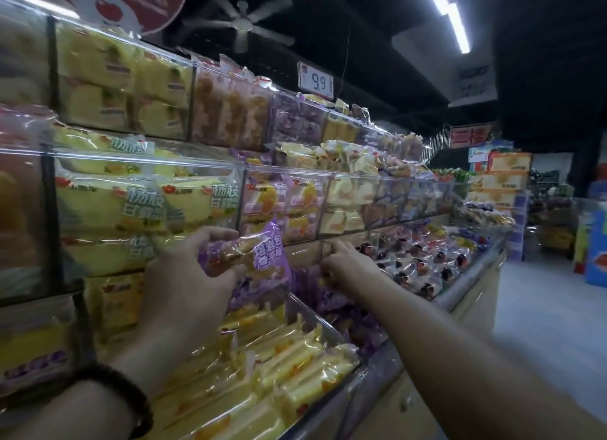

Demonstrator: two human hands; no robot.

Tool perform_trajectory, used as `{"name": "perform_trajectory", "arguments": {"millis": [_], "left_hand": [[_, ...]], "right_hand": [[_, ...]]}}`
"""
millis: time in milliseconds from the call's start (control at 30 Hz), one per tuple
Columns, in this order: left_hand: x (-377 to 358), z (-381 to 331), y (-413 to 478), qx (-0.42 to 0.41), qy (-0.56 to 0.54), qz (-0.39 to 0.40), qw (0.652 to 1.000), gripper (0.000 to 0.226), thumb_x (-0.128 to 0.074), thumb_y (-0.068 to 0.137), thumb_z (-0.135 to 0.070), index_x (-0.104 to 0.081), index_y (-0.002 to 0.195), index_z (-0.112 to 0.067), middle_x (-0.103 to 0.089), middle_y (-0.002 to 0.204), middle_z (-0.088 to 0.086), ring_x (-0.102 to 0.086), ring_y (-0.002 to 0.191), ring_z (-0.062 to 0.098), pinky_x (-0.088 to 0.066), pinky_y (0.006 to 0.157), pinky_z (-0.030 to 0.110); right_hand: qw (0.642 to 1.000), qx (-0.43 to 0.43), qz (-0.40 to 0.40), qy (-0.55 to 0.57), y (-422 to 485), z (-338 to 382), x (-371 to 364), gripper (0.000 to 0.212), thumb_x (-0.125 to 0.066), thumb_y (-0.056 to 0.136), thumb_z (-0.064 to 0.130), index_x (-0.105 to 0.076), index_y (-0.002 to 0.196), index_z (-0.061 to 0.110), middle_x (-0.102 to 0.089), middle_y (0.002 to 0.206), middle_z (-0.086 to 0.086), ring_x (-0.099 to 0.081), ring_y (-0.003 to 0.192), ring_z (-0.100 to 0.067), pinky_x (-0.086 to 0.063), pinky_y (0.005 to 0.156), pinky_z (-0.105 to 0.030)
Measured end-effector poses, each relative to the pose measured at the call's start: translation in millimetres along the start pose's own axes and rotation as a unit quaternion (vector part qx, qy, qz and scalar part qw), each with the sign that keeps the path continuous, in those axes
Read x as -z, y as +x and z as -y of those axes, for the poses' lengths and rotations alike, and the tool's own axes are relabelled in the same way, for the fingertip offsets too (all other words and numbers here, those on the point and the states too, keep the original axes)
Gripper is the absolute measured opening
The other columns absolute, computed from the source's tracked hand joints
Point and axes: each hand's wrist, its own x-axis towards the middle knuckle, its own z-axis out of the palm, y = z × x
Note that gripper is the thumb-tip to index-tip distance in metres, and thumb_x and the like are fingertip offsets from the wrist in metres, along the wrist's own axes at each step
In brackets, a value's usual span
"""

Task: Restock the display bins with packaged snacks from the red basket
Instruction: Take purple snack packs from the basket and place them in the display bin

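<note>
bead bracelet point(126, 397): on the left wrist, nearest the camera.
yellow packets point(279, 357): laid in rows in the near lower bin, which looks full.
left hand point(184, 275): fingers and thumb curled round one purple packet point(259, 259), held up in front of the middle tier and above the lower bins, not yet set down.
right hand point(341, 265): reached to the purple bin point(313, 316) just beyond the yellow one, fingers curled at a clear partition edge. whether they hold anything cannot be told.
middle-tier bins point(249, 170): clear fronts, yellow and purple stock behind.
price tag point(317, 82): reads 9.9, above the top tier.
red basket: not in view.
step, as judged: placing the purple packet. the next move calls for lowering it into the purple bin beside its like, where the right hand seems to be making room.
</note>
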Motion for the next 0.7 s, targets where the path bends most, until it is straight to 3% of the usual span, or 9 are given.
{"name": "perform_trajectory", "arguments": {"millis": [100,167,267,400,467,533,633,700], "left_hand": [[-1.3,-1.1,-0.7,-0.006,0.007,-0.001,1.0,0.042,-0.095,0.074,-0.023,-0.074,0.104,-0.043,-0.072,0.078,-0.017,-0.067,0.065,-0.003,-0.044,0.047,0.01],[-3.1,-2.9,-1.7,-0.011,0.004,0.004,1.0,0.042,-0.095,0.074,-0.023,-0.074,0.105,-0.042,-0.07,0.076,-0.02,-0.064,0.063,-0.006,-0.04,0.044,0.007],[-5.7,-8.1,-2.7,-0.006,-0.018,0.024,1.0,0.042,-0.093,0.077,-0.02,-0.074,0.109,-0.04,-0.069,0.078,-0.02,-0.064,0.064,-0.006,-0.043,0.041,0.007],[-7.3,-14.6,-3.6,0.006,-0.036,0.038,0.999,0.045,-0.091,0.08,-0.019,-0.07,0.112,-0.043,-0.077,0.089,-0.008,-0.074,0.071,0.008,-0.059,0.048,0.026],[-5.5,-18.8,-4.0,0.006,-0.031,0.044,0.999,0.045,-0.091,0.079,-0.02,-0.07,0.112,-0.043,-0.076,0.089,-0.007,-0.073,0.071,0.008,-0.055,0.048,0.022],[-4.1,-26.1,-6.2,0.005,-0.017,0.045,0.999,0.043,-0.092,0.078,-0.022,-0.07,0.11,-0.042,-0.074,0.088,-0.008,-0.07,0.07,0.007,-0.047,0.049,0.02],[-5.0,-39.7,-13.0,0.008,-0.023,0.054,0.998,0.042,-0.092,0.079,-0.02,-0.069,0.109,-0.039,-0.073,0.088,-0.014,-0.073,0.074,0.008,-0.055,0.053,0.024],[-6.6,-43.7,-15.7,0.014,-0.039,0.061,0.997,0.042,-0.091,0.08,-0.02,-0.069,0.111,-0.038,-0.074,0.09,-0.014,-0.075,0.077,0.008,-0.064,0.058,0.033]], "right_hand": [[0.999,-0.02,0.016,0.026,8.5,2.3,-13.1,0.035,-0.071,0.094,0.029,-0.069,0.129,0.029,-0.05,0.13,-0.01,-0.05,0.127,-0.032,-0.053,0.097,-0.048],[0.997,-0.019,0.027,0.075,10.1,-0.4,-13.8,0.037,-0.07,0.093,0.019,-0.071,0.129,0.027,-0.059,0.129,-0.012,-0.062,0.116,-0.033,-0.053,0.098,-0.041],[0.995,-0.017,0.035,0.095,-1.4,-6.9,-0.4,0.046,-0.07,0.091,0.012,-0.064,0.136,0.021,-0.064,0.131,-0.012,-0.063,0.118,-0.033,-0.052,0.099,-0.038],[0.987,0.003,-0.06,0.148,-19.3,-11.7,44.9,0.03,-0.064,0.094,0.018,-0.066,0.123,0.023,-0.068,0.118,-0.003,-0.067,0.11,-0.025,-0.057,0.091,-0.042],[0.962,0.047,-0.143,0.228,-33.1,-3.0,81.0,0.023,-0.062,0.096,0.019,-0.067,0.118,0.023,-0.068,0.108,0.005,-0.067,0.1,-0.015,-0.059,0.088,-0.038],[0.938,0.122,-0.173,0.275,-52.2,10.5,117.5,0.024,-0.061,0.1,0.025,-0.065,0.124,0.023,-0.066,0.112,0.01,-0.064,0.1,-0.007,-0.057,0.089,-0.034],[0.952,0.251,-0.127,0.119,-77.9,28.6,153.7,0.043,-0.061,0.099,0.047,-0.056,0.139,0.032,-0.057,0.137,0.008,-0.056,0.12,-0.01,-0.049,0.096,-0.032],[0.95,0.294,-0.102,0.0,-85.2,35.2,160.6,0.053,-0.065,0.094,0.057,-0.054,0.14,0.035,-0.056,0.141,0.008,-0.055,0.125,-0.013,-0.049,0.098,-0.033]]}}
